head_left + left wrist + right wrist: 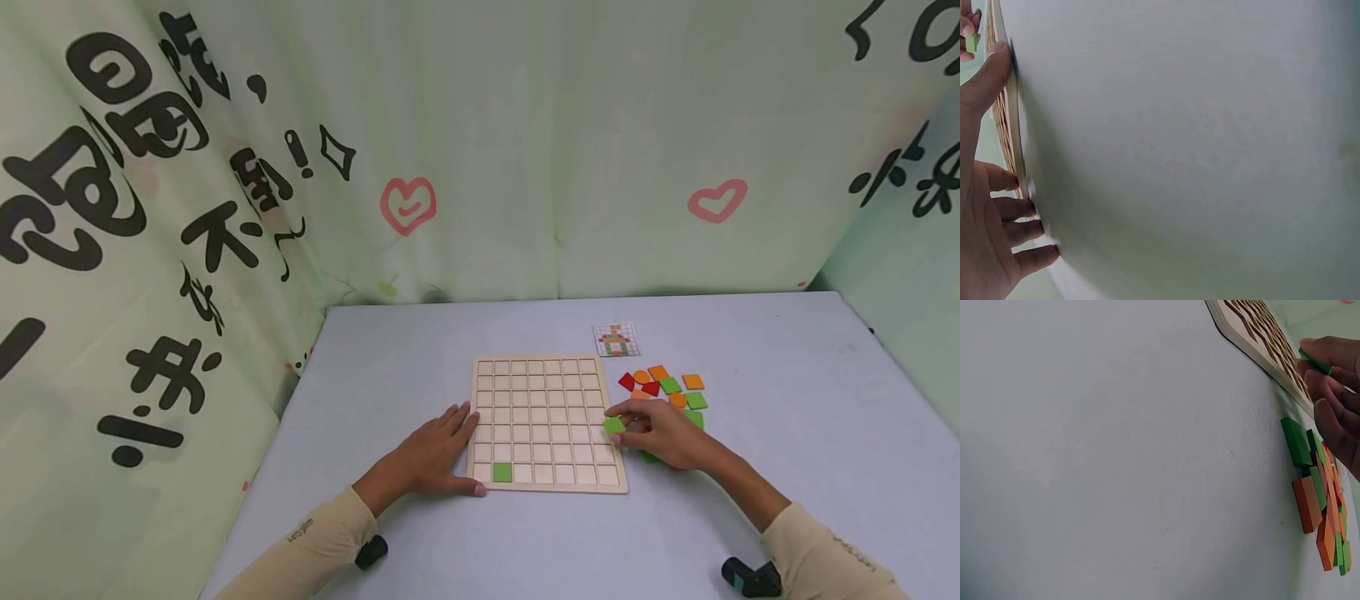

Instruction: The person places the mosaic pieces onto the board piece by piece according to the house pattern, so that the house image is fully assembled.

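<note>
A wooden grid board (550, 360) lies flat on the table, and one green square tile (502, 472) sits in a cell of its bottom row. My left hand (435, 454) rests with fairly straight fingers along the board's left edge, its thumb at the lower left corner; the left wrist view shows fingers and thumb touching that edge. Between thumb and fingers my right hand (663, 429) pinches another green square tile (614, 426), held over the board's right edge. Below and behind that hand lie loose tiles, partly hidden by it in the head view.
Loose red, orange and green tiles (692, 382) lie to the board's right, some overlapping. A small pattern card (616, 340) with a coloured figure on a grid lies behind them. The white table (780, 367) meets a printed curtain (495, 242) at its back and left sides.
</note>
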